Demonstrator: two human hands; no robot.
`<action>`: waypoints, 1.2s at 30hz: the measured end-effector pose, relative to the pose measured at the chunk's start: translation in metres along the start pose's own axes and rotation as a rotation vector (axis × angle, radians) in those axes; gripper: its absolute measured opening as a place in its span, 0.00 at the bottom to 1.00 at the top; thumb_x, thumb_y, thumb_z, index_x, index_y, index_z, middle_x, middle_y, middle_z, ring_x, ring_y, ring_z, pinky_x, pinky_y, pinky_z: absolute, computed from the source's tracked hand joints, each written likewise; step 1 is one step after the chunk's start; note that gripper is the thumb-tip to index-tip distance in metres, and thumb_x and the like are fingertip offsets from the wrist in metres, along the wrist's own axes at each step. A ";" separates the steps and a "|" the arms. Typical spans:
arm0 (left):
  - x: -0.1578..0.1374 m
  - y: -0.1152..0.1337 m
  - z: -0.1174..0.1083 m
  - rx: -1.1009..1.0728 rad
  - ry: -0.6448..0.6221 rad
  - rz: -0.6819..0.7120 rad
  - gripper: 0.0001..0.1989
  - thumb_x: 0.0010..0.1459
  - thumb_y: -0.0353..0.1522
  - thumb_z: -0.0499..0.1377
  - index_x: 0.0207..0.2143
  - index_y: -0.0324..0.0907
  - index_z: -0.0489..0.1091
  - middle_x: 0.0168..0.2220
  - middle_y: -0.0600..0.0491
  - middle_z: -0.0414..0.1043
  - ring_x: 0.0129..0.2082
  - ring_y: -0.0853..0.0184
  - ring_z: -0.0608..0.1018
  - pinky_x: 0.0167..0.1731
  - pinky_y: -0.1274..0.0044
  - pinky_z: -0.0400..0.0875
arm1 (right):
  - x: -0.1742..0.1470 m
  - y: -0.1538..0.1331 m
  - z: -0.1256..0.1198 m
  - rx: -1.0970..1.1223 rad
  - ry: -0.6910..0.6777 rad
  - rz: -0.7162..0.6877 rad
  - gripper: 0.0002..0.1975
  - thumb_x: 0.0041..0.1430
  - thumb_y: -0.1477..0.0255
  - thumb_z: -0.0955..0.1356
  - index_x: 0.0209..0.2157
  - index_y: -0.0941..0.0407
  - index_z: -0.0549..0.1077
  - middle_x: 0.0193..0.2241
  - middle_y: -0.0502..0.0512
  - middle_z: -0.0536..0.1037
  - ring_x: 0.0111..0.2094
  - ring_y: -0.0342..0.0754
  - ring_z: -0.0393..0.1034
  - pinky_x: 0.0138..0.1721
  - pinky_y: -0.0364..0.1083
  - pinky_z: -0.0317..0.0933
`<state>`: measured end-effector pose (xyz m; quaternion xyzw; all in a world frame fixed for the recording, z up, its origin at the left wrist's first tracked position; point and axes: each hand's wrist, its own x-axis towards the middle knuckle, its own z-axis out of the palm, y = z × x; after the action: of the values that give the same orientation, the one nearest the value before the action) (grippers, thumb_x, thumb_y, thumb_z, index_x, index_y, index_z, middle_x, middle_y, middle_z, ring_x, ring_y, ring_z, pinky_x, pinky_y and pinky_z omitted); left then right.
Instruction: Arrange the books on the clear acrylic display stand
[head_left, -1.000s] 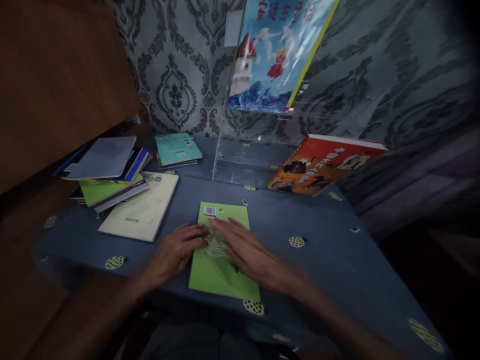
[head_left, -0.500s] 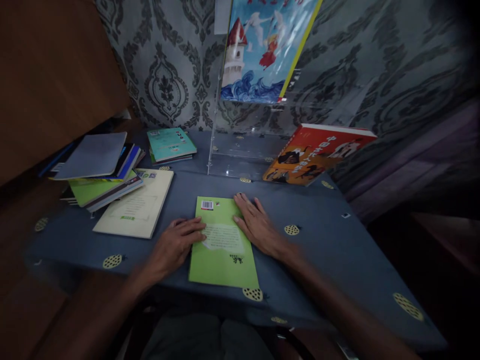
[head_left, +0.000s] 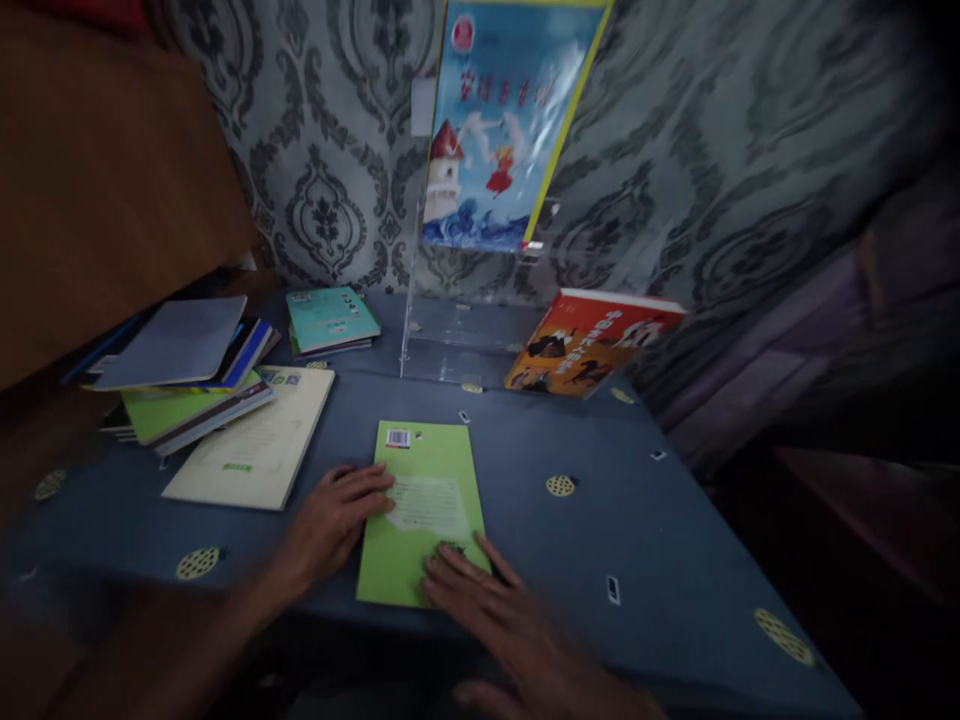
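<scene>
A thin green book (head_left: 431,455) lies flat near the table's front edge, with a barcode at its far left corner and a pale text panel in the middle. My left hand (head_left: 337,520) rests against the book's left edge, its outstretched fingertips on the cover. Over the near right corner lies my right hand (head_left: 491,605), fingers extended and partly covering the small dark print there. Neither hand grips the book.
Left of the book lies a cream book (head_left: 259,460), partly under a messy book pile (head_left: 187,345). Behind are a teal book stack (head_left: 334,318) and a clear acrylic stand (head_left: 442,350) holding a blue picture book (head_left: 480,150) and an orange-red book (head_left: 592,340). A patterned blue cloth (head_left: 675,590) covers the table.
My right hand has slid from the green book's far right edge down toward its near right corner. My left hand stays at the left edge. The camera view has tilted up slightly.
</scene>
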<state>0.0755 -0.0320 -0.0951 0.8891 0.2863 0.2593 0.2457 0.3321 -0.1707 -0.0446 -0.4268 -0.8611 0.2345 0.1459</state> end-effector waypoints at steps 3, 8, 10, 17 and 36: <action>-0.002 -0.009 0.002 0.042 0.030 0.089 0.20 0.61 0.26 0.52 0.49 0.51 0.76 0.53 0.48 0.77 0.58 0.59 0.74 0.59 0.61 0.65 | -0.001 -0.001 -0.016 0.086 0.019 0.017 0.37 0.63 0.58 0.69 0.68 0.42 0.49 0.64 0.51 0.64 0.66 0.50 0.57 0.68 0.56 0.49; 0.005 -0.015 -0.004 -0.004 0.110 0.225 0.22 0.63 0.27 0.55 0.55 0.58 0.72 0.54 0.52 0.76 0.56 0.63 0.76 0.57 0.68 0.70 | -0.008 0.030 -0.008 0.212 0.108 0.194 0.41 0.55 0.56 0.74 0.67 0.44 0.57 0.65 0.56 0.63 0.68 0.56 0.52 0.63 0.58 0.58; 0.011 -0.011 -0.010 -0.044 0.124 0.210 0.20 0.64 0.30 0.55 0.55 0.59 0.72 0.54 0.53 0.76 0.55 0.64 0.77 0.55 0.71 0.72 | -0.008 0.044 -0.005 0.313 0.177 0.239 0.43 0.50 0.52 0.75 0.65 0.46 0.61 0.65 0.59 0.64 0.68 0.59 0.52 0.63 0.62 0.55; 0.038 0.010 -0.032 -0.198 0.129 -0.014 0.15 0.64 0.40 0.55 0.49 0.56 0.78 0.51 0.53 0.78 0.53 0.57 0.78 0.54 0.66 0.73 | 0.015 0.055 -0.031 0.618 0.467 0.169 0.43 0.45 0.39 0.71 0.58 0.50 0.71 0.57 0.60 0.74 0.59 0.58 0.68 0.61 0.58 0.60; 0.104 -0.008 -0.037 -0.526 0.333 -0.199 0.18 0.60 0.43 0.56 0.43 0.39 0.74 0.43 0.47 0.78 0.44 0.58 0.77 0.48 0.69 0.70 | 0.121 0.132 -0.030 0.777 0.744 0.060 0.20 0.57 0.51 0.69 0.41 0.51 0.77 0.41 0.54 0.81 0.42 0.54 0.74 0.43 0.51 0.71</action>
<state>0.1231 0.0509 -0.0389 0.7080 0.3312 0.4410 0.4410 0.3613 0.0043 -0.0829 -0.4203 -0.5885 0.3728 0.5814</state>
